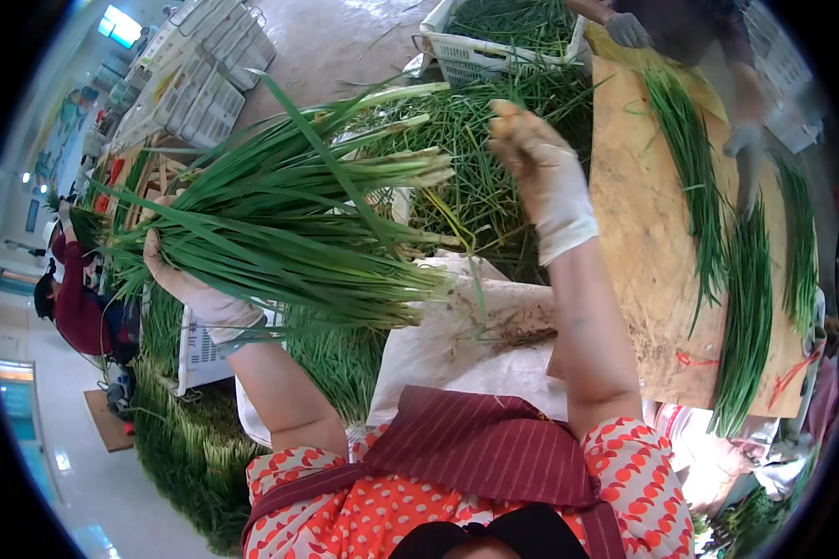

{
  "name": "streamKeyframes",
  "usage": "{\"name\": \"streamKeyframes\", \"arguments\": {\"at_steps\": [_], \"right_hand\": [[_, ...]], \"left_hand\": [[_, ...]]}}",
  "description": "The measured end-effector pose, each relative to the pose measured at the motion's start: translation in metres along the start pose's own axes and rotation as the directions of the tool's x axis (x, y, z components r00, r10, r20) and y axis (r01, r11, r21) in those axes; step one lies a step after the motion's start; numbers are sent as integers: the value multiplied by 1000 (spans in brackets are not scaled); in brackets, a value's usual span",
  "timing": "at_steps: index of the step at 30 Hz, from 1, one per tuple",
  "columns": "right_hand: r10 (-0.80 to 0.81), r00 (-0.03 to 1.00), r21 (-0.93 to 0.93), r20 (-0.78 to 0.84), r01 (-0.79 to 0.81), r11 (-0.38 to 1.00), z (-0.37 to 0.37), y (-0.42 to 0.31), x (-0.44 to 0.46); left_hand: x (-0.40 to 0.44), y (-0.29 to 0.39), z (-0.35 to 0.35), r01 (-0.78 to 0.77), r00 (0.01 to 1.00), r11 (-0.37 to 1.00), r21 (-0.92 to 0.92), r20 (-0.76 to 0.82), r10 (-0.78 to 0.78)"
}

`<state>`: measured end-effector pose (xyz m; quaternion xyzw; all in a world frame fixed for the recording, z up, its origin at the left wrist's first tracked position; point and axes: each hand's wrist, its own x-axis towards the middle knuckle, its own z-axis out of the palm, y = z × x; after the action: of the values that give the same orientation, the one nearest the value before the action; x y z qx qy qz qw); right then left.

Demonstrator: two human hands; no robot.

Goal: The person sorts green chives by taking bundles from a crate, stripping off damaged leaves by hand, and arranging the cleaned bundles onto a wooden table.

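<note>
A large loose bunch of garlic chives (289, 219) lies across my left hand (196, 284), whose gloved fingers wrap round its leafy side. The pale stem ends fan out to the right, at uneven lengths. My right hand (545, 177), in a stained glove, is raised to the right of the stems and apart from them. Its fingers are curled together, and what they hold, if anything, is hidden. Beneath and between the hands is a heap of loose green leaves and trimmings (494, 140). A soiled white sheet (466, 349) covers the area before my apron.
On the right, a wooden board (634, 233) bears several chive bundles (746, 317) and red ties (694, 360). Behind it is a co-worker's gloved hand (629, 30). A white basket (494, 63) holds greens. Crates (186, 93) stand back left; another person (84, 298) works farther left.
</note>
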<state>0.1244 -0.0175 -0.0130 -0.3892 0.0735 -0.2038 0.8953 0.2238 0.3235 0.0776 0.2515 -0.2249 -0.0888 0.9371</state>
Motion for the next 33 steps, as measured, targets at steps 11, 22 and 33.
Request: {"name": "streamKeyframes", "arguments": {"at_steps": [11, 22, 33], "right_hand": [[372, 865, -134, 337, -347, 928, 46, 49, -13], [134, 971, -198, 200, -94, 976, 6, -5, -28], [113, 962, -617, 249, 68, 784, 21, -20, -2]], "left_hand": [[-5, -10, -13, -72, 985, 986, 149, -146, 94], [-11, -10, -11, -23, 999, 999, 27, 44, 21], [-12, -12, -15, -105, 988, 990, 89, -105, 114]]}}
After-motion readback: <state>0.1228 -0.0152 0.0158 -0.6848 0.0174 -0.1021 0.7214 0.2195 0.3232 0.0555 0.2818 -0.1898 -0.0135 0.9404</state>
